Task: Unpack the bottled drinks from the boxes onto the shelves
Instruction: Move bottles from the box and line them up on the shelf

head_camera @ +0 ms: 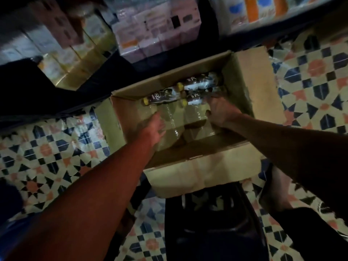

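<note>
The bottles (195,85), dark with yellow caps, lie on their sides in plastic wrap (175,117) at the bottom of the open box (250,76). I judge the pack heavy and its film slick, so it is best lifted from under both ends. My left hand (155,127) lies on the wrap and my right hand (221,110) reaches over the bottles' right end, though in this dimness I cannot tell whether either grips anything; the box sits on the tiled floor (47,147) before the shelves (150,34).
</note>
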Motion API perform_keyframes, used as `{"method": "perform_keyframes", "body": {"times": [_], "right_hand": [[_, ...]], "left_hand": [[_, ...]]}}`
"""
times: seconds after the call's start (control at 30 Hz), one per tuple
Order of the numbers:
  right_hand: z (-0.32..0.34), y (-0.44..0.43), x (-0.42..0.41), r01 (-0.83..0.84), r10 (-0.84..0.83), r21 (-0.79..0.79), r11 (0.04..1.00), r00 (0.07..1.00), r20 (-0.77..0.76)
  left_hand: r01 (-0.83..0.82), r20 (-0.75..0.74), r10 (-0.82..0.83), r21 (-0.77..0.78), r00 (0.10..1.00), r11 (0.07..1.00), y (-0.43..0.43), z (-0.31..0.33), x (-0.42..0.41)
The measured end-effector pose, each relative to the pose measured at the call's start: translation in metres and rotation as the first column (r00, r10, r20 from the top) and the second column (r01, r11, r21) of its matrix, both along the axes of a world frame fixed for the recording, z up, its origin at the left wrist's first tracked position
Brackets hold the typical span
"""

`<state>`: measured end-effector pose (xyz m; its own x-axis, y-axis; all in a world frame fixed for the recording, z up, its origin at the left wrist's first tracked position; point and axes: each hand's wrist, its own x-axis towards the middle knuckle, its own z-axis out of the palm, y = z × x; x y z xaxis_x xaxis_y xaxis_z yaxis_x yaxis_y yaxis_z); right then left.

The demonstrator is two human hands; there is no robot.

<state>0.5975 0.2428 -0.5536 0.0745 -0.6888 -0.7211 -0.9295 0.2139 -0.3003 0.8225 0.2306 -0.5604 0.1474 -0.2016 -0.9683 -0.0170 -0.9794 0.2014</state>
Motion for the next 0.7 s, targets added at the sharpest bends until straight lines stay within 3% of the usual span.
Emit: {"method": "perform_keyframes", "body": {"times": [0.17,0.3,0.4,0.47,0.53,0.6,0.7], "right_hand": [[-0.028,-0.009,-0.005,-0.120,0.109,-0.122,0.985,0.990,-0.093],[-0.049,-0.013,-0.002,-0.118,0.094,-0.246,0.962,0.990,-0.107],[-0.060,-0.012,-0.001,-0.061,0.043,-0.270,0.961,0.997,-0.071],[-0.060,-0.004,0.000,-0.119,0.097,-0.271,0.955,0.991,-0.094],[-0.055,0.005,-0.002,-0.169,0.142,-0.263,0.950,0.983,-0.119],[-0.049,0.014,-0.006,-0.111,0.097,-0.210,0.971,0.992,-0.074],[-0.044,0.028,-0.007,0.187,-0.186,-0.015,0.982,0.981,0.049]], "left_hand": [[-0.164,-0.148,0.152,-0.069,0.977,0.984,-0.032,-0.027,-0.011],[-0.344,-0.119,0.335,-0.075,0.935,0.936,-0.051,-0.044,-0.023],[-0.438,-0.125,0.426,-0.095,0.896,0.894,-0.054,-0.056,-0.027],[-0.487,-0.126,0.472,-0.152,0.872,0.860,-0.051,-0.058,-0.026],[-0.463,-0.108,0.451,-0.181,0.886,0.868,-0.045,-0.058,-0.024],[-0.373,-0.074,0.366,-0.162,0.928,0.914,-0.036,-0.048,-0.018],[-0.198,-0.024,0.197,-0.074,0.980,0.977,-0.018,-0.034,-0.004]]}}
